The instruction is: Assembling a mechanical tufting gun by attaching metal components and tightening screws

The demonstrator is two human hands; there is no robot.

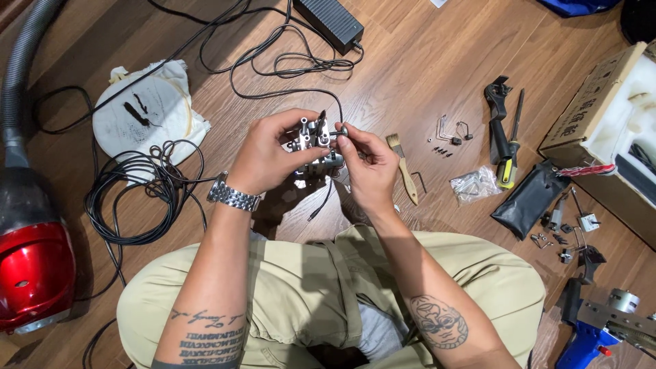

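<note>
Both hands (314,154) gripping metal assembly (316,147); cardboard box (594,109) with white foam (632,113) inside.

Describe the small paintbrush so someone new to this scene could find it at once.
On the wooden floor, look just beside the person's right hand. The paintbrush lies there, pale wooden handle, short light bristles pointing away; unlike the dark metal tools farther right, it is all light-coloured.
</note>
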